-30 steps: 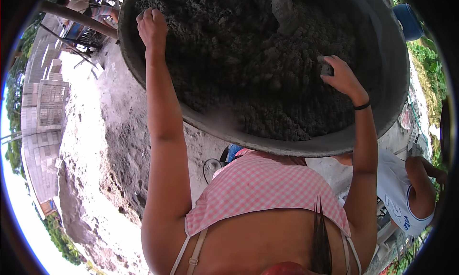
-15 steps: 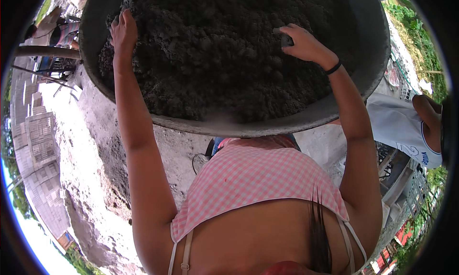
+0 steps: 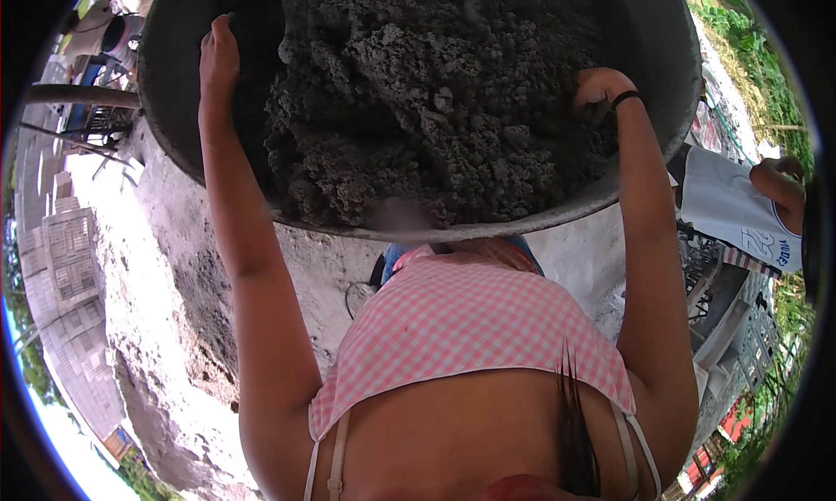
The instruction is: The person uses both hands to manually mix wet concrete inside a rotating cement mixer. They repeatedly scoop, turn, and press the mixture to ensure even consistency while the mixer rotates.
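two bare hands reach into a wide, round, dark grey basin (image 3: 666, 57), where a lumpy, dark grey, crumbly mix (image 3: 418, 109) lies heaped across the middle and toward the right. the left hand (image 3: 219, 61) is over the basin's shaded left side, beside the heap and apart from it, its fingers close together and partly bent; whether they close on anything i cannot tell. the right hand (image 3: 603, 87), with a thin black band (image 3: 625, 98) at its wrist, is at the heap's right side, its fingers curled inward and the tips lost in shadow, so i cannot tell whether they clasp something or only touch the mix. below the basin's near rim shows a pink-and-white checked top (image 3: 475, 314).
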`<state>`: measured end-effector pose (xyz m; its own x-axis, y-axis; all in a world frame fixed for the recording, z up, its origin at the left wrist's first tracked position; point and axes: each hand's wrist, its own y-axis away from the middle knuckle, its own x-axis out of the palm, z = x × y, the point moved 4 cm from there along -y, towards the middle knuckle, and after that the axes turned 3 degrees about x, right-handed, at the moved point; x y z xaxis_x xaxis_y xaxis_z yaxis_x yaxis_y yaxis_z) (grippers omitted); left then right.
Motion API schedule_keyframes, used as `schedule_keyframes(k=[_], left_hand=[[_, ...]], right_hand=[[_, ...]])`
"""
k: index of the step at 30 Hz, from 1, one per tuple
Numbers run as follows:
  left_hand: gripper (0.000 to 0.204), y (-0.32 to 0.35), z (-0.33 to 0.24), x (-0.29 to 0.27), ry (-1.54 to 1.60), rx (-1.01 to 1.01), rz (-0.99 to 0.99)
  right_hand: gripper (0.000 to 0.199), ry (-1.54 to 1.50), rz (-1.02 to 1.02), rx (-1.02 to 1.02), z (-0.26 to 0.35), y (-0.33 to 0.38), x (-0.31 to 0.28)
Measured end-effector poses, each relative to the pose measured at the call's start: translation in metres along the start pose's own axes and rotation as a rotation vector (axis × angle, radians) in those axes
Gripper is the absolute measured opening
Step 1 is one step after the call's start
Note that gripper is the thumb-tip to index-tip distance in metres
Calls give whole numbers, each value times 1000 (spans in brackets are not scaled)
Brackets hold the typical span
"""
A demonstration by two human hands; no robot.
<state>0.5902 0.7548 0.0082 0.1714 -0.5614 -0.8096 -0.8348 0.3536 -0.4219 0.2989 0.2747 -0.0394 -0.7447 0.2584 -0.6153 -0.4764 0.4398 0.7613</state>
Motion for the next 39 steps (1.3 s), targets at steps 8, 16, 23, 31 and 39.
schedule_keyframes(k=[8, 16, 23, 31, 39], left_hand=[[62, -12, 51, 2, 211, -280, -11], [50, -5, 53, 4, 63, 310, -210], [48, -9, 44, 10, 185, 43, 48], [45, 5, -28, 11, 142, -205, 289], [41, 19, -44, 42, 107, 164, 485]], right_hand=[[45, -312, -312, -17, -100, -26, -14], [51, -828, -751, 15, -174, -38, -37], [62, -846, -884, 112, -167, -7, -52], [72, -782, -723, -82, -102, -13, -45], [45, -630, -660, -279, -68, -19, -37]])
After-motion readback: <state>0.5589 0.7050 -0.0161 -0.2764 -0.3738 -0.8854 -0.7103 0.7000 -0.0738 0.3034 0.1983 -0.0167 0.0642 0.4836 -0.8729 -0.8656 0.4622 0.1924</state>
